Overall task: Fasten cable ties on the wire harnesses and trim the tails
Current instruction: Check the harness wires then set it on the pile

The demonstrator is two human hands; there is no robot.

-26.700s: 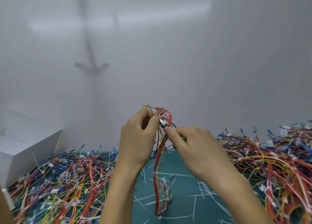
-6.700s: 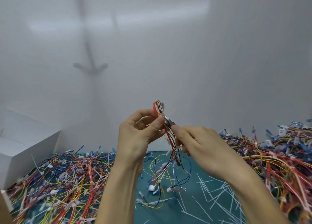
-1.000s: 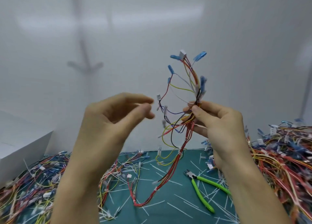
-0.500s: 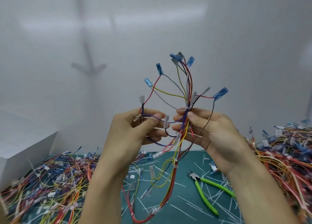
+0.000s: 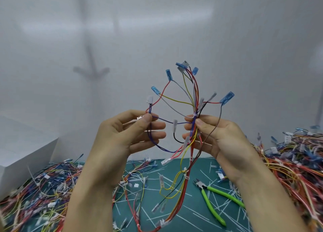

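Note:
I hold a multicoloured wire harness (image 5: 193, 99) up in front of the white wall. My right hand (image 5: 216, 137) pinches its main bundle between thumb and fingers just below a white cable tie (image 5: 195, 116). My left hand (image 5: 129, 132) pinches a blue side wire near a white connector (image 5: 150, 99). Blue-capped terminals fan out above both hands. The harness tail hangs down onto the green mat (image 5: 188, 212), with more white ties along it. Green-handled cutters (image 5: 215, 198) lie on the mat below my right hand.
Piles of coloured harnesses lie at the left (image 5: 40, 193) and the right (image 5: 293, 163) of the mat. Several cut white tie tails (image 5: 152, 214) are scattered over the mat. A white box (image 5: 22, 155) stands at the far left.
My left hand, empty a second ago, came in and took hold of a blue side wire. The harness branches have spread apart. The cutters, held earlier, lie on the mat.

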